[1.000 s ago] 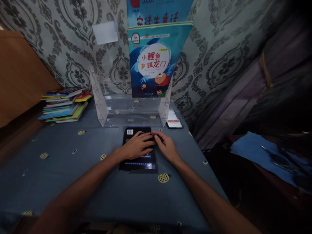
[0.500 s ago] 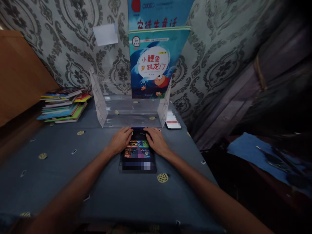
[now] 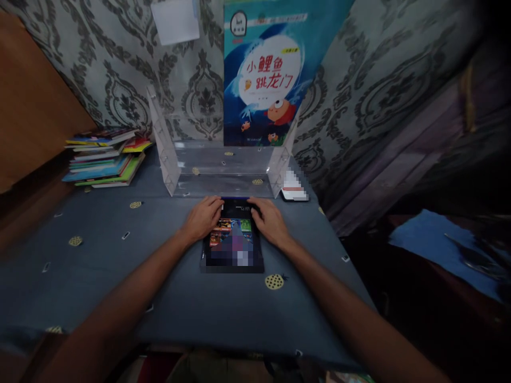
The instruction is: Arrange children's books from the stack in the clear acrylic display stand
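Observation:
A dark book with a colourful cover lies flat on the blue tablecloth, just in front of a clear acrylic book stand. My left hand grips the book's far left corner, fingers curled over the top edge. My right hand holds the far right corner the same way. A blue children's book stands upright at the back of the stand, against the wall.
A stack of thin colourful books lies at the table's far left. A small white and red item sits right of the stand. Patterned wallpaper backs the table, with a white note on it. Dark furniture with blue cloth is at right.
Both hands slid from the middle of the dark book to its far corners. The book now shows a colourful face instead of the barcode side. The view has tipped downward.

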Motion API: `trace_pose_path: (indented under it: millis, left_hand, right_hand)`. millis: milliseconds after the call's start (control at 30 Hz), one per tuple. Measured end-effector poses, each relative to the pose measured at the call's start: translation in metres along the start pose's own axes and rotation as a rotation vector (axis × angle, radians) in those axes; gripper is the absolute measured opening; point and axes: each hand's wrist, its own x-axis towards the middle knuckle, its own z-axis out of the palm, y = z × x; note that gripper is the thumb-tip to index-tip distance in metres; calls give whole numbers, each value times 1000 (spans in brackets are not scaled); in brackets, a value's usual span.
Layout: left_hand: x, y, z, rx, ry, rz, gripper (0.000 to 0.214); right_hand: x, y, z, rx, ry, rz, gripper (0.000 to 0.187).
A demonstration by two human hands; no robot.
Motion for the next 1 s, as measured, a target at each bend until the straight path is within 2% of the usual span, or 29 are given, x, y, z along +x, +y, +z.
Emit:
trace_pose_path:
  millis: [267,633,833,1000]
  left_hand:
    - [1,2,-2,-22,1,-19,27]
    - [-1,1,-2,29,6,8,27]
    - [10,10,-6,136,-105,85,32]
    - [31,28,0,57,-209,216,34]
  right_hand:
    - [-3,0,-9,50,-36,8,33]
    - [-32,-17,-26,137,-36,9,31]
    - [-30,-15,-27,142,-18,-9,33]
    - [-29,-12,-25,135,-12,-17,34]
